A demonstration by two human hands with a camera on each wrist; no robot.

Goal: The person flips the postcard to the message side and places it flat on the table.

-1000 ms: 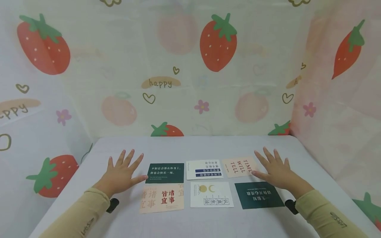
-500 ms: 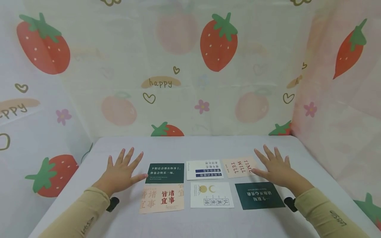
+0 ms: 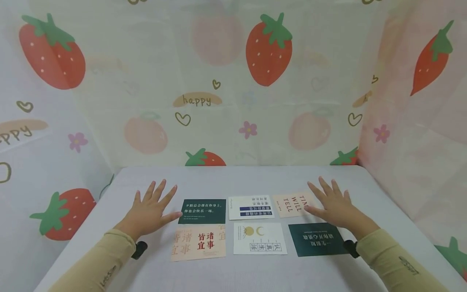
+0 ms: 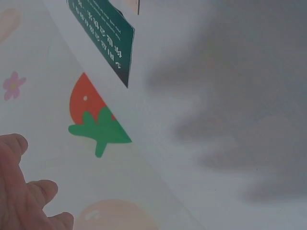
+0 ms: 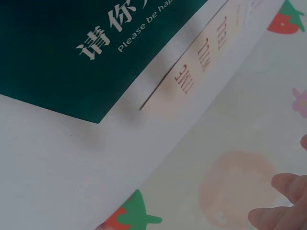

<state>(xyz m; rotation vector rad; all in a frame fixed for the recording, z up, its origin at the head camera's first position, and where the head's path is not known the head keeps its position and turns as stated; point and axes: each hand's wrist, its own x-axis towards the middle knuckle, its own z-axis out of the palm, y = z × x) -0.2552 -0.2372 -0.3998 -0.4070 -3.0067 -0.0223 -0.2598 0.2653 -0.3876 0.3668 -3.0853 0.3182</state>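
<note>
Right hand [image 3: 336, 210] shifted inward, partly hiding the "WILL TELL" card [image 3: 292, 206].

Find two rows of three on the table [image 3: 233, 182]: at the back, far-left card [image 3: 204, 211], far-middle card [image 3: 251, 207], far-right card [image 3: 292, 205]; before these, near-left card [image 3: 198, 243], near-middle card [image 3: 260, 238] and, set further right, near-right card [image 3: 316, 240]. Locate left hand [image 3: 148, 211] above the table, left of the far-left card; right hand [image 3: 336, 209], right of the far-right card. Note cloth [image 3: 226, 134] behind the table and at both sides.
</note>
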